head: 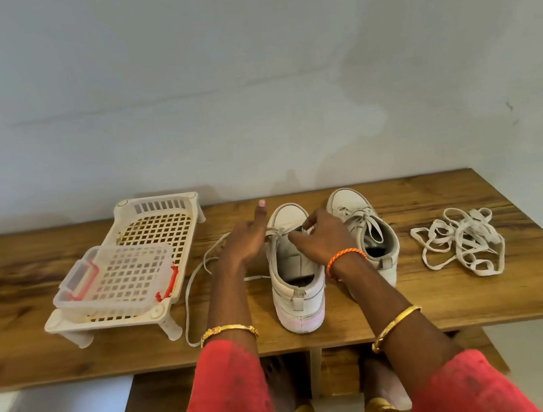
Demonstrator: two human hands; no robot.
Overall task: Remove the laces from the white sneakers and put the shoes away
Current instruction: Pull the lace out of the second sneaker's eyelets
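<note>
Two white sneakers stand side by side on the wooden table [482,299], heels toward me. The left sneaker [298,292] is between my hands; its lace [189,287] is threaded only near the toe and trails off left across the table. My left hand [246,243] rests against the shoe's left side with the thumb raised. My right hand [322,238] pinches the lace at the upper eyelets. The right sneaker [371,227] is laced, partly hidden behind my right wrist.
A cream slatted plastic rack [161,220] stands at the left with a clear lidded basket [117,281] on it. A loose pile of white laces [461,239] lies at the right. A wall runs behind the table.
</note>
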